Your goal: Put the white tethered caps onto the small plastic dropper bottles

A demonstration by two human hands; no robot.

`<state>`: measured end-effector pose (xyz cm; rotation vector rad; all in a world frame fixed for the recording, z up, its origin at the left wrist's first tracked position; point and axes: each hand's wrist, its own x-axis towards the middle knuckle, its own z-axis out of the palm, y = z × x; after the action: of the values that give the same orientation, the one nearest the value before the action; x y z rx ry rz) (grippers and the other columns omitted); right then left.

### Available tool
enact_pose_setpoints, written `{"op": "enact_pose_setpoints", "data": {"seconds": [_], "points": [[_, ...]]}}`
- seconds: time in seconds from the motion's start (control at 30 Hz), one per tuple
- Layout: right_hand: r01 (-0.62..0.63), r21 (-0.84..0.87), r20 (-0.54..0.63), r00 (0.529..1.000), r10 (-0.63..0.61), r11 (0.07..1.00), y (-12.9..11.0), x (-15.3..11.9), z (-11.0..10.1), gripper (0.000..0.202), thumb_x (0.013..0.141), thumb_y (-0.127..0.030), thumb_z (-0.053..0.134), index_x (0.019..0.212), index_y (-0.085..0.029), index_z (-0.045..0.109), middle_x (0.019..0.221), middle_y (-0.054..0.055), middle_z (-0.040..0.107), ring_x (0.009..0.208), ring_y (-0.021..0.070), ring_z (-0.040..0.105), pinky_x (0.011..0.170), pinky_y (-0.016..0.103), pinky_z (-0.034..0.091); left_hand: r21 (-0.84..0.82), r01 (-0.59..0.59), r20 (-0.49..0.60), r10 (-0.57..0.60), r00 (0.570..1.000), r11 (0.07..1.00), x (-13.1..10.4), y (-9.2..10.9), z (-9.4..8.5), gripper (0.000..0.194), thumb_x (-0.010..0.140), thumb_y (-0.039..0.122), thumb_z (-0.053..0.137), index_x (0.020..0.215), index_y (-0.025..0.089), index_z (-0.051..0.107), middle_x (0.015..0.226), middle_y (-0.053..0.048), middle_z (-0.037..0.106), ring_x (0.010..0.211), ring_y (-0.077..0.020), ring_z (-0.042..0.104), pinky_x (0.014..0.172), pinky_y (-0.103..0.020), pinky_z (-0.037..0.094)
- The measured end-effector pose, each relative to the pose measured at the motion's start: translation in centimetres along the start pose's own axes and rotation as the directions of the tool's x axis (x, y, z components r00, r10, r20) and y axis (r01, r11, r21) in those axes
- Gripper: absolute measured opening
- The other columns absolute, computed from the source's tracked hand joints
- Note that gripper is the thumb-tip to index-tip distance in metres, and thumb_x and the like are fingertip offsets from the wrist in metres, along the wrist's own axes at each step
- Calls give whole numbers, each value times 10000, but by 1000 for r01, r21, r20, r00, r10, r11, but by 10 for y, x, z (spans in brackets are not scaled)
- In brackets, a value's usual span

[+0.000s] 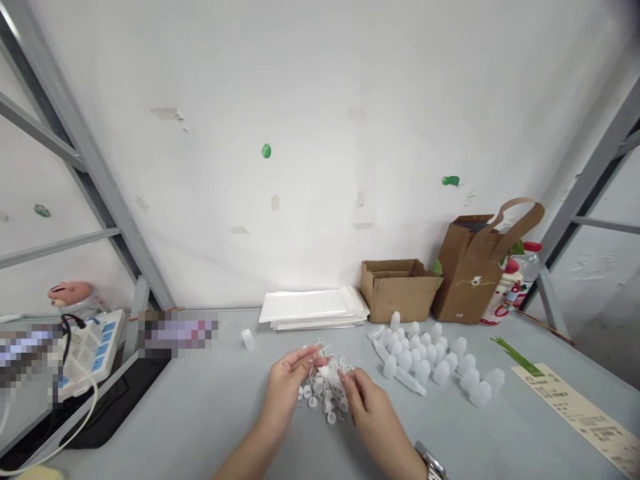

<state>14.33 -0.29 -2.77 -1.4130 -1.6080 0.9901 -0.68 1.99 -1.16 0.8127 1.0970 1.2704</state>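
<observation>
My left hand (289, 381) is over a heap of small white caps with thin loop straps (331, 404), its thumb and fingertips pinched around a small white strapped cap (323, 349). Opposite it, my right hand (369, 400) pinches a small translucent plastic bottle (330, 376) between thumb and forefinger, just above the heap. My fingertips partly cover both pieces. To the right stand several small translucent bottles (441, 373) in a loose cluster, with a long clear plastic tube (407, 380) lying among them. One small white bottle with a loop on top (247, 338) stands apart at the left.
Along the wall are a stack of white envelopes (313, 308), an open cardboard box (400, 297) and a brown paper bag (463, 287). A power strip (95, 353) and a black mat (117, 400) lie left. A printed paper strip (575, 413) is at right.
</observation>
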Motion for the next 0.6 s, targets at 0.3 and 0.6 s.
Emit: {"op": "enact_pose_setpoints", "data": {"seconds": [0.3, 0.6], "points": [[-8, 107, 14, 1000, 7, 994, 3, 5, 0, 447, 796, -638, 350, 623, -233, 429, 465, -41, 435, 475, 150, 419, 505, 270, 320, 43, -2, 79, -2, 997, 999, -1, -4, 2, 407, 613, 429, 709, 899, 141, 677, 848, -102, 737, 792, -243, 672, 744, -331, 496], [-6, 300, -9, 1000, 9, 954, 4, 11, -2, 463, 771, -658, 391, 627, -220, 431, 488, -54, 441, 448, 115, 396, 477, 244, 334, -175, 17, 53, -8, 999, 984, 3, 9, -2, 328, 709, 399, 654, 878, 117, 675, 963, -142, 709, 903, -226, 659, 906, -330, 447]]}}
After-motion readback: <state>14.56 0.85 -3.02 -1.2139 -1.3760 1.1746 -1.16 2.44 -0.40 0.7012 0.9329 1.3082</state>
